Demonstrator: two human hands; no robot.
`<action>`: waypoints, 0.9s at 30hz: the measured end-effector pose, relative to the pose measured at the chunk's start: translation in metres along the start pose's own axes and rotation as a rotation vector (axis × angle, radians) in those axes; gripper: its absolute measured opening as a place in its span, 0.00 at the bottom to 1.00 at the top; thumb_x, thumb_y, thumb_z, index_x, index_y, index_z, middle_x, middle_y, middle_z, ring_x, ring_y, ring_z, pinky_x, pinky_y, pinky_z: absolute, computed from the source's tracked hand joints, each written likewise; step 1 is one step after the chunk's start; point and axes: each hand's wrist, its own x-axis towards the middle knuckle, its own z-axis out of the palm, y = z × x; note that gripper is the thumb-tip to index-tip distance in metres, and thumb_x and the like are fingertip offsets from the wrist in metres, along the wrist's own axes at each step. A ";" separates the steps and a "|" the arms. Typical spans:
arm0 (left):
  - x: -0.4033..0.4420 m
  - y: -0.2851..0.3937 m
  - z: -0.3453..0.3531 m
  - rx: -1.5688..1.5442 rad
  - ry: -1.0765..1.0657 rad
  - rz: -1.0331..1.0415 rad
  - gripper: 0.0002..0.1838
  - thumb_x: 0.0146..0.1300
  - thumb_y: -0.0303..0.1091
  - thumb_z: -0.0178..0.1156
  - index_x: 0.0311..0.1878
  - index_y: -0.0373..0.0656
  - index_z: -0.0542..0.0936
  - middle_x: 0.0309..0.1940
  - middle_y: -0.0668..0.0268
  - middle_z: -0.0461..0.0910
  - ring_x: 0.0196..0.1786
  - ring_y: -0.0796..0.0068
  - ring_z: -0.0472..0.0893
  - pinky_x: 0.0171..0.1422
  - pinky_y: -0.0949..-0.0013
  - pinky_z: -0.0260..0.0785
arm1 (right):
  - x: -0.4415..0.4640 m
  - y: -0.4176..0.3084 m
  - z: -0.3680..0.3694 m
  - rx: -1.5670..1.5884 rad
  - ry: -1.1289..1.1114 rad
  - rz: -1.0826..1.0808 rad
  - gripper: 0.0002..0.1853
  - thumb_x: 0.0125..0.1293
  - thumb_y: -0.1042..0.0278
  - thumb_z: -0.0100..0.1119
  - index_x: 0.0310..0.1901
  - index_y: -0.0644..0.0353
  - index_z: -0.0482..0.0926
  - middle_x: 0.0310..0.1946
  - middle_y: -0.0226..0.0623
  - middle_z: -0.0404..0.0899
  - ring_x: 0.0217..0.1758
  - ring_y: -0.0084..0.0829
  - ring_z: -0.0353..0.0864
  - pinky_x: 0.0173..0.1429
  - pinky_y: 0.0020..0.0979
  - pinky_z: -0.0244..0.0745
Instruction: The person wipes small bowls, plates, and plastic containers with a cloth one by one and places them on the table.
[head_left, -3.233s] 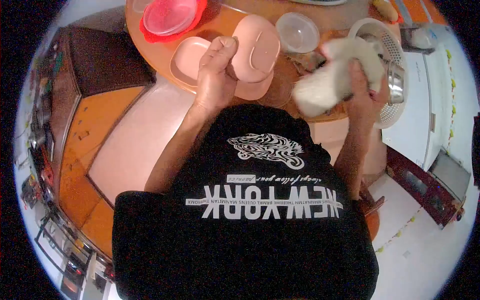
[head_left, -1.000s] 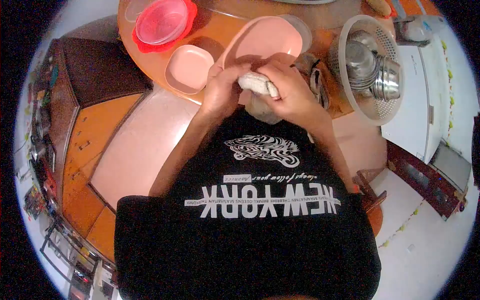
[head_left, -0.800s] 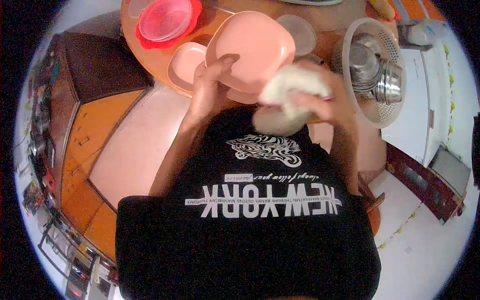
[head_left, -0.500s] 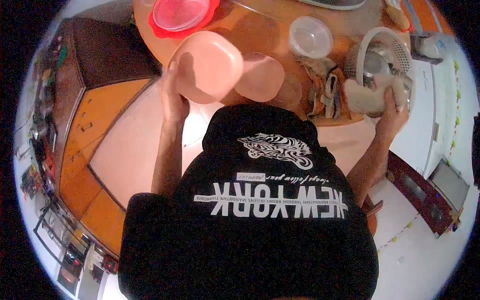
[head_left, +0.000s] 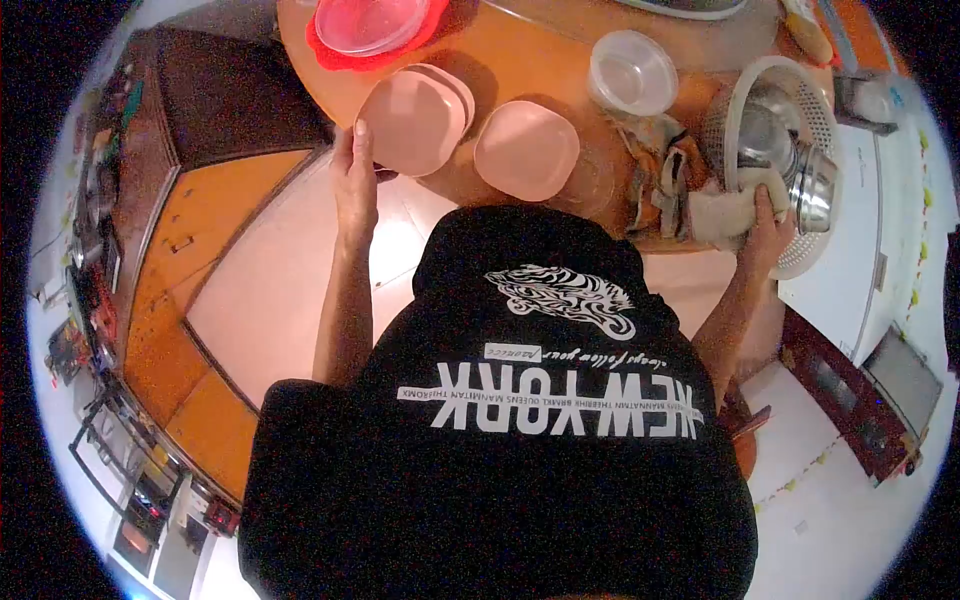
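A: What is changing since the frame half a second ago?
B: The left hand (head_left: 357, 185) is no longer tilting the pink rounded-square plate (head_left: 410, 122) across the view; the plate is now lying flatter, toward the upper left, with more pink rim showing behind its far right edge. The right hand (head_left: 770, 225) is sitting slightly lower, keeping hold of the off-white cloth (head_left: 725, 212).

A: How are the hands standing?
B: They are staying well apart. The left is touching the plate's near-left edge, the thumb lying along the rim; I cannot tell whether it is gripping or only resting there. The right is grasping the bunched cloth just in front of the colander.

A: Which containers are standing around them?
B: On the orange-brown table (head_left: 540, 80), a second pink dish (head_left: 527, 150) is lying just right of the plate. Beyond the plate, a red scalloped dish (head_left: 405, 52) is holding a clear bowl (head_left: 370, 22). Farther right, a round translucent tub (head_left: 633, 72) is standing near a crumpled orange-and-black cloth (head_left: 655, 170).

A: And the colander?
B: The white perforated colander (head_left: 808, 252) is standing at the table's right side, holding shiny metal bowls (head_left: 768, 135), some of them nesting in a stack (head_left: 815, 190). The off-white cloth is partly covering its near rim.
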 end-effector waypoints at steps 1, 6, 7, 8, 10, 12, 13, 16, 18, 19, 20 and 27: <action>0.000 -0.001 0.001 0.034 0.048 0.045 0.34 0.68 0.59 0.49 0.58 0.34 0.69 0.42 0.57 0.78 0.36 0.70 0.81 0.38 0.70 0.76 | 0.000 -0.002 0.000 0.001 0.004 -0.001 0.22 0.60 0.64 0.67 0.50 0.72 0.76 0.43 0.42 0.79 0.40 0.31 0.78 0.45 0.30 0.75; -0.002 -0.017 -0.008 0.138 0.115 0.078 0.33 0.69 0.58 0.48 0.57 0.32 0.70 0.39 0.58 0.78 0.30 0.73 0.79 0.35 0.70 0.74 | -0.005 -0.010 0.009 -0.018 0.072 0.002 0.21 0.60 0.66 0.66 0.50 0.71 0.76 0.41 0.41 0.80 0.39 0.30 0.79 0.44 0.30 0.75; -0.003 -0.021 -0.012 0.142 0.094 0.038 0.33 0.69 0.57 0.49 0.58 0.32 0.70 0.37 0.58 0.78 0.29 0.75 0.78 0.34 0.71 0.73 | -0.003 -0.006 0.007 -0.017 0.072 0.006 0.21 0.60 0.66 0.66 0.50 0.71 0.76 0.41 0.41 0.80 0.39 0.30 0.79 0.44 0.30 0.75; -0.002 -0.027 -0.015 0.146 0.095 0.038 0.33 0.69 0.57 0.49 0.58 0.32 0.70 0.37 0.58 0.78 0.29 0.75 0.78 0.34 0.71 0.73 | 0.001 0.003 0.003 0.002 0.059 -0.032 0.20 0.60 0.67 0.66 0.50 0.71 0.76 0.41 0.41 0.80 0.40 0.29 0.79 0.44 0.29 0.76; -0.001 -0.036 -0.019 0.119 -0.002 -0.076 0.30 0.69 0.53 0.49 0.56 0.32 0.71 0.34 0.60 0.79 0.26 0.77 0.76 0.31 0.73 0.71 | 0.000 0.002 0.005 0.024 0.046 -0.066 0.19 0.60 0.67 0.66 0.50 0.71 0.76 0.41 0.41 0.80 0.40 0.29 0.80 0.44 0.29 0.76; -0.002 -0.040 -0.018 0.107 -0.042 -0.106 0.27 0.69 0.51 0.50 0.54 0.32 0.72 0.34 0.60 0.79 0.26 0.77 0.75 0.30 0.73 0.70 | -0.001 -0.003 0.006 -0.073 0.055 -0.020 0.20 0.60 0.68 0.66 0.50 0.70 0.76 0.41 0.41 0.80 0.40 0.29 0.80 0.44 0.28 0.77; -0.003 -0.040 -0.015 0.091 -0.084 -0.137 0.25 0.69 0.49 0.50 0.53 0.32 0.73 0.33 0.61 0.79 0.25 0.78 0.75 0.29 0.74 0.70 | 0.000 -0.001 0.004 -0.073 0.055 -0.020 0.20 0.60 0.68 0.66 0.50 0.70 0.76 0.41 0.41 0.80 0.40 0.29 0.80 0.44 0.28 0.77; -0.002 -0.035 -0.008 0.090 -0.139 -0.147 0.22 0.70 0.46 0.49 0.50 0.33 0.74 0.32 0.62 0.79 0.24 0.79 0.74 0.29 0.75 0.69 | 0.001 0.003 0.003 0.022 0.053 -0.002 0.20 0.60 0.68 0.66 0.50 0.70 0.75 0.41 0.41 0.80 0.40 0.29 0.80 0.43 0.28 0.77; -0.001 -0.032 -0.004 0.083 -0.169 -0.148 0.21 0.70 0.45 0.49 0.50 0.33 0.74 0.31 0.62 0.79 0.24 0.79 0.74 0.29 0.76 0.69 | -0.001 0.004 0.004 0.040 0.063 -0.018 0.20 0.60 0.67 0.66 0.50 0.70 0.75 0.42 0.42 0.80 0.40 0.30 0.80 0.43 0.29 0.77; -0.001 -0.029 -0.002 0.086 -0.171 -0.132 0.20 0.70 0.44 0.49 0.49 0.33 0.75 0.31 0.62 0.79 0.24 0.79 0.74 0.29 0.76 0.69 | -0.001 0.004 0.004 0.043 0.064 -0.022 0.20 0.60 0.67 0.66 0.50 0.70 0.75 0.42 0.42 0.80 0.40 0.30 0.80 0.43 0.29 0.77; -0.001 -0.026 -0.002 0.090 -0.173 -0.117 0.20 0.70 0.44 0.49 0.49 0.33 0.75 0.30 0.63 0.79 0.25 0.79 0.74 0.30 0.75 0.70 | -0.001 0.004 0.003 0.017 0.056 -0.012 0.22 0.59 0.66 0.66 0.51 0.71 0.74 0.42 0.43 0.80 0.40 0.31 0.80 0.44 0.29 0.77; 0.017 -0.037 0.016 0.010 -0.186 -0.086 0.19 0.70 0.40 0.50 0.52 0.32 0.75 0.39 0.61 0.80 0.39 0.74 0.79 0.39 0.72 0.74 | -0.015 -0.020 0.016 -0.197 0.114 -0.053 0.26 0.57 0.62 0.68 0.52 0.72 0.74 0.43 0.44 0.79 0.41 0.32 0.80 0.44 0.30 0.77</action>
